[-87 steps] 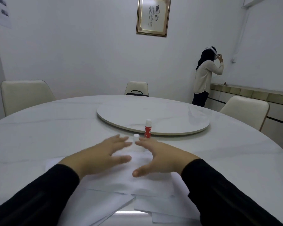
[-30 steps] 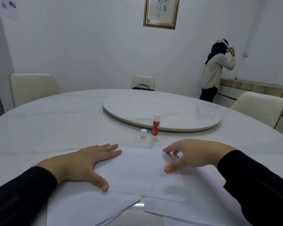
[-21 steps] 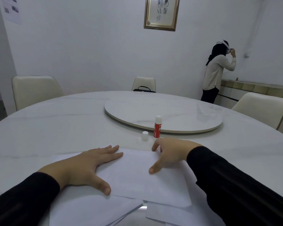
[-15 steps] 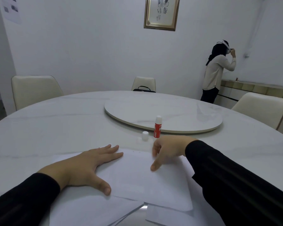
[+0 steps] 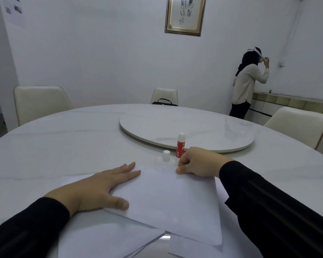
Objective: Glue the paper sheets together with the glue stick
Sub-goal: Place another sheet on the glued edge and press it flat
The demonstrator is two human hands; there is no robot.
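since a moment ago the right hand (image 5: 195, 162) has curled up at the top sheet's (image 5: 168, 200) far edge, holding nothing. the left hand (image 5: 101, 185) lies flat, open, on the sheet at 9 o'clock. the glue stick (image 5: 180, 145) stands upright at 12 o'clock, its cap (image 5: 166, 155) beside it.

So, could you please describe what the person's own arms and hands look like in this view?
Both arms wear long black sleeves reaching to the wrists; the right sleeve shows faint lengthwise seam lines. The left hand and right hand are bare, with no gloves, and no rings or watch can be seen.
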